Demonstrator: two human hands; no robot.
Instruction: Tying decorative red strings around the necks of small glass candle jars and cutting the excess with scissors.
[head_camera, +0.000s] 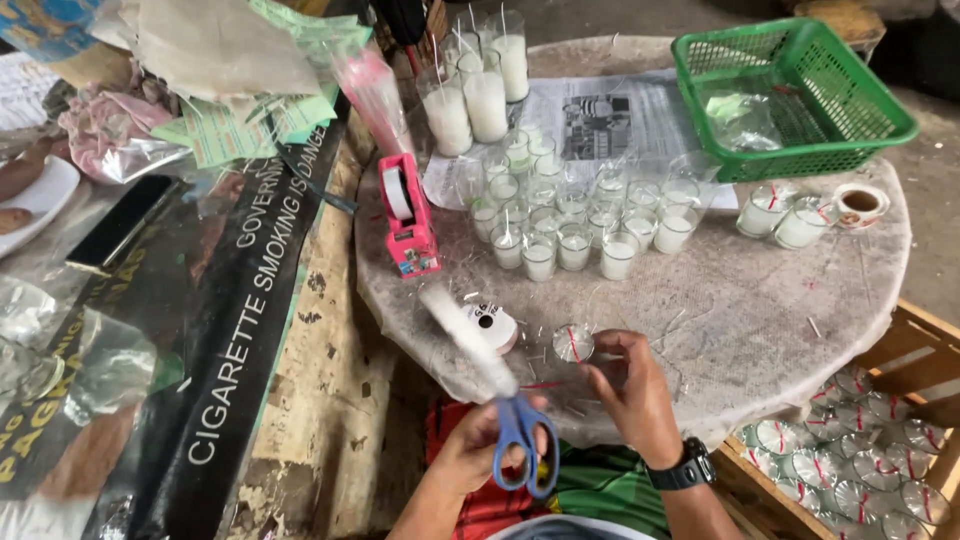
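Head view, looking down at a round table with a mottled pale top. Left hand low at the near edge, fingers curled through the blue loops of a pair of scissors; blades angled up and away to the left, blurred, so whether they gape cannot be told. Right hand just right of it, wrist bearing a dark watch, forearm coming in from the bottom. Thumb and fingertips pinched together on a small clear glass cup with a red wick mark, held tilted at the table's near edge. A white ribbon spool lies just left of the cup. Farther back, a cluster of wax-filled glass cups, a pink tape dispenser and a green basket.
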